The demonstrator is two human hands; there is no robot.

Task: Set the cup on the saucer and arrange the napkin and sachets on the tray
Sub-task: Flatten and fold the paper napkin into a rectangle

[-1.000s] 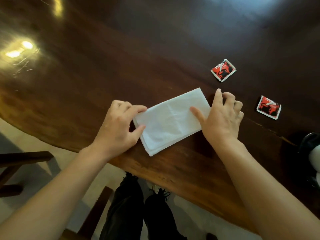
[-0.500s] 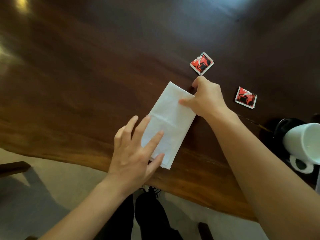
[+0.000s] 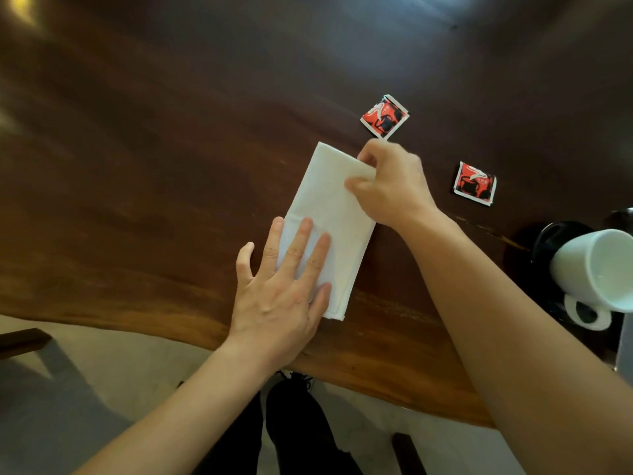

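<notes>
A folded white napkin [image 3: 327, 207] lies on the dark wooden table [image 3: 171, 166], long side running away from me. My left hand [image 3: 284, 289] rests flat on its near end, fingers spread. My right hand [image 3: 390, 183] pinches the napkin's far right edge between thumb and fingers. Two red-and-black sachets lie flat beyond the right hand: one sachet [image 3: 384, 116] farther back, the other sachet [image 3: 474, 183] to the right. A white cup [image 3: 596, 269] lies tipped on its side over a black saucer [image 3: 551, 234] at the right edge.
The table's curved near edge [image 3: 376, 382] runs across the bottom, with pale floor and my dark legs [image 3: 298, 430] below it. Dark chair parts [image 3: 20, 341] show at the lower left. A grey edge [image 3: 625, 347], possibly the tray, shows at the far right.
The napkin has been turned from lying crosswise to pointing away from me. My left hand went from gripping its left end to lying flat on its near end. The cup came into view.
</notes>
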